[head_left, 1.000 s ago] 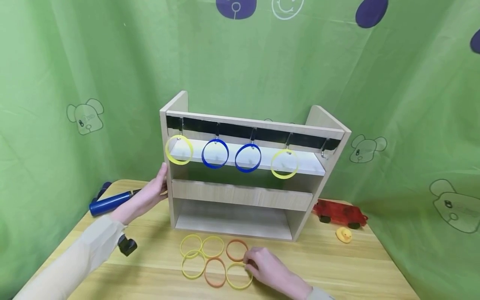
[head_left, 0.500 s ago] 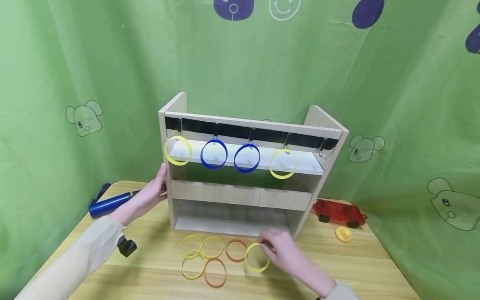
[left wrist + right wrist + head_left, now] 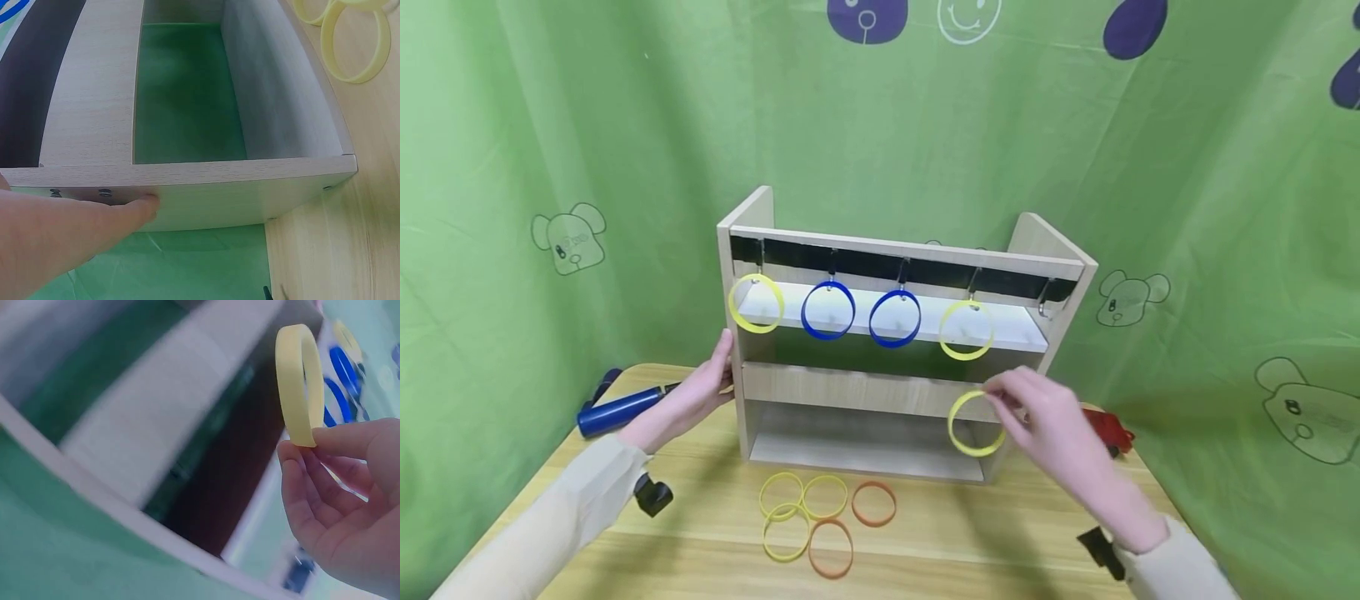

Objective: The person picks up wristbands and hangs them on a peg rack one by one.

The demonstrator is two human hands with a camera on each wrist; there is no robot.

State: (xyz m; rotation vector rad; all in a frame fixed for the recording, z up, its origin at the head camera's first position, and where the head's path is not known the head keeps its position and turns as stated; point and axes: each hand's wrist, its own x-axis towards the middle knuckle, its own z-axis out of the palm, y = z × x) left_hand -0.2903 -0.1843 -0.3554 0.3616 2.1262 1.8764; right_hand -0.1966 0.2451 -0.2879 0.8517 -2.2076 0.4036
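My right hand (image 3: pixel 1048 421) pinches a yellow ring (image 3: pixel 958 429) between thumb and fingertips, in front of the shelf's lower right part. In the right wrist view that ring (image 3: pixel 294 387) stands up edge-on from the fingertips. My left hand (image 3: pixel 700 385) rests against the outer left side of the wooden shelf (image 3: pixel 880 392); the left wrist view shows a digit (image 3: pixel 134 212) lying along that side panel. On the shelf's hooks hang two yellow rings (image 3: pixel 734 315) and two blue rings (image 3: pixel 806 321). The rightmost hook (image 3: pixel 1042 304) carries no ring.
Several yellow rings (image 3: pixel 767 540) and two orange rings (image 3: pixel 854 515) lie on the table (image 3: pixel 925 567) before the shelf. A blue cylinder (image 3: pixel 617 412) lies at the left. A red toy car (image 3: pixel 1108 429) sits at the right, partly hidden by my right arm. A green curtain (image 3: pixel 880 125) hangs behind.
My right hand has lifted a yellow ring from the table and carried it up and right, to in front of the shelf. My left hand has stayed at the shelf's side.
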